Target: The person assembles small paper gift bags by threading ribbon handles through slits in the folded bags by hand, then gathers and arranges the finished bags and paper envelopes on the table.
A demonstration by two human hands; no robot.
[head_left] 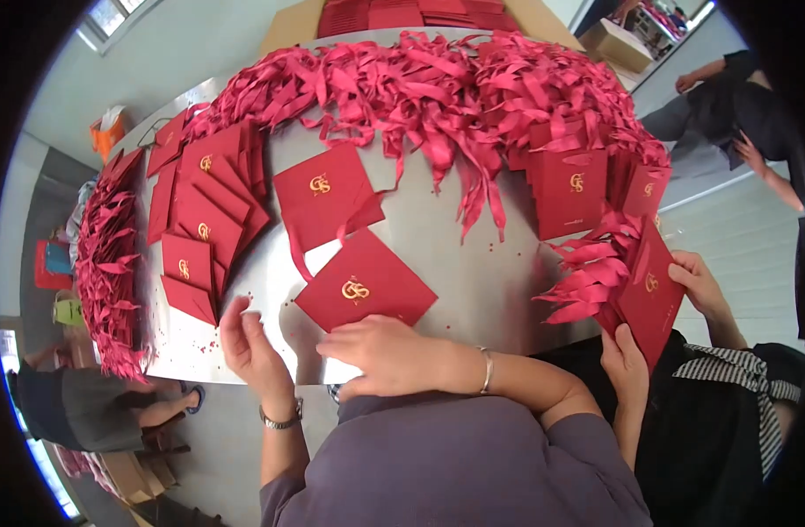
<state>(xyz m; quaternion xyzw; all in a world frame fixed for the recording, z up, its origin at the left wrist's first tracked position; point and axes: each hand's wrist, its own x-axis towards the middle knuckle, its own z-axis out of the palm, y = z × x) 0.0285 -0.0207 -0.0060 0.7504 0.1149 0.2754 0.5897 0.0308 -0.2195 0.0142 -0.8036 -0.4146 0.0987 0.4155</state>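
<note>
A flat red paper bag (367,279) with a gold emblem lies turned cornerwise near the table's front edge. My right hand (389,354), with a bangle on the wrist, rests at its near corner, fingers stretched out and gripping nothing visible. To the left, my left hand (249,345) is raised at the table edge, fingers loosely bent and apart, holding nothing I can see. Just behind lies a second red bag (322,195) with a ribbon (364,216) trailing over it; another ribbon end runs down to the near bag's left side.
Fanned red bags (205,220) lie on the left of the metal table (508,290). A heap of red ribbons (402,83) lines the back. At right, a co-worker's hands (697,281) hold a red bag (653,294) beside standing bags (571,193). More ribboned bags (110,263) edge the far left.
</note>
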